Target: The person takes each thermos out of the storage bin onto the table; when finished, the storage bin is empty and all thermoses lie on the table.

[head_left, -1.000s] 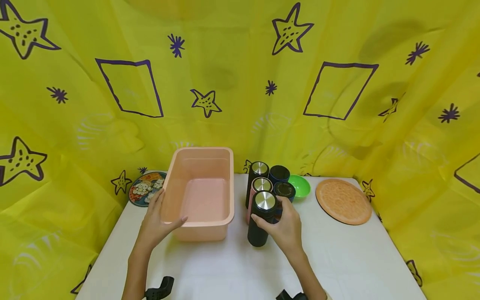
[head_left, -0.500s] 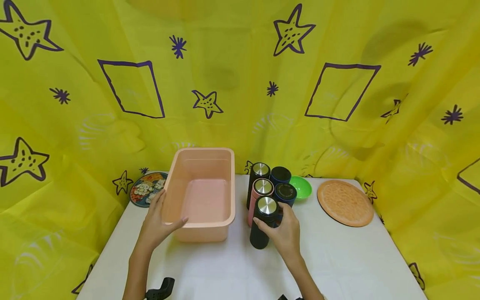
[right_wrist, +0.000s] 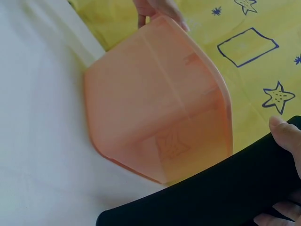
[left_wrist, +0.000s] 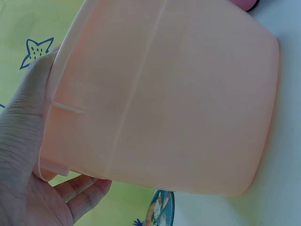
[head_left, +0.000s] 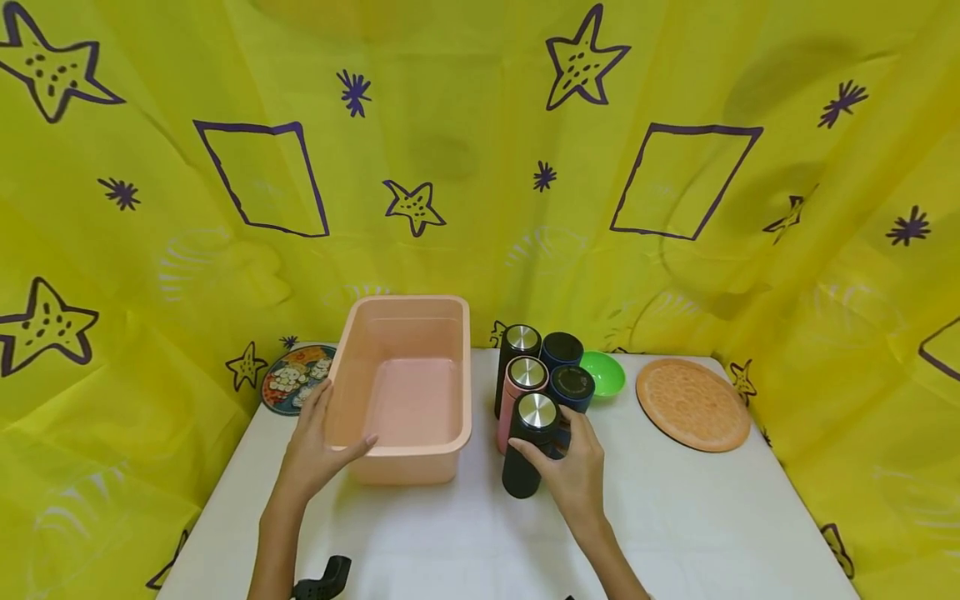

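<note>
My left hand grips the near left corner of a peach plastic basin, thumb over the rim and fingers along the outer side. In the left wrist view the basin wall fills most of the picture. My right hand holds a black thermos with a silver lid top, thumb on its left and fingers round its right side. In the right wrist view the black thermos slants across the lower right. Touching or close behind it stands a pink thermos; whether its base touches is hidden.
Behind are another black thermos and two dark blue ones, the nearer a blue thermos. Farther right lie a green bowl and a round orange mat. A patterned round mat is left of the basin on the white table.
Over the second, the held black thermos has shifted slightly toward me and a little right with my right hand. My left hand stays on the basin.
</note>
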Action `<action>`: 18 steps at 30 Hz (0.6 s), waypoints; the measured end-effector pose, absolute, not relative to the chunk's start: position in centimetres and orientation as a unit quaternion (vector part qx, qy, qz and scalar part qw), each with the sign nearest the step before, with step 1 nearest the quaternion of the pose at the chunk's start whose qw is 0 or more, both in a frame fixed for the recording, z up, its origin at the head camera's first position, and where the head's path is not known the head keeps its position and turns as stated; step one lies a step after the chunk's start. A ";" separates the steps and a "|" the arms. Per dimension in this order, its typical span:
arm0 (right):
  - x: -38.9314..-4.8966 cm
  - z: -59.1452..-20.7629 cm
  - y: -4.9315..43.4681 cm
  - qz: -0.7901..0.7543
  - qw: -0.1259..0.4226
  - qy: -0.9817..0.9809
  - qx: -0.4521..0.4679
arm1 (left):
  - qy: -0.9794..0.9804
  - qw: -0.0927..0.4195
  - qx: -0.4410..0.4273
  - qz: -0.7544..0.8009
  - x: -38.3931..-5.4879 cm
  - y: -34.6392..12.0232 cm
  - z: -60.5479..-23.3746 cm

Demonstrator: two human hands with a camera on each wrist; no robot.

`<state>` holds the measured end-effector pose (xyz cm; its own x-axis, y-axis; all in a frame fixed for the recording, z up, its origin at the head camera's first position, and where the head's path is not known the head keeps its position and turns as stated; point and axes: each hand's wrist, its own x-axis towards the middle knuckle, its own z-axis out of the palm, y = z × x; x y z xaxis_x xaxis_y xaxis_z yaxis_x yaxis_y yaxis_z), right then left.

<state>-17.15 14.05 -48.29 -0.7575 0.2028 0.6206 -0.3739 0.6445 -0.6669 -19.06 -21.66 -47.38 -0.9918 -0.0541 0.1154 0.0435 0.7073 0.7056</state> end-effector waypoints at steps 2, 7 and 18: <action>-17.2 -48.4 14.1 0.418 0.349 -0.837 0.056 | -0.922 0.064 0.002 -0.382 -19.1 -21.7 -47.3; -17.2 -48.4 14.0 0.423 0.345 -0.836 0.052 | -0.923 0.061 0.002 -0.380 -19.2 -21.8 -47.1; -17.1 -48.4 13.9 0.426 0.331 -0.841 0.039 | -0.923 0.058 0.008 -0.381 -19.2 -21.8 -47.3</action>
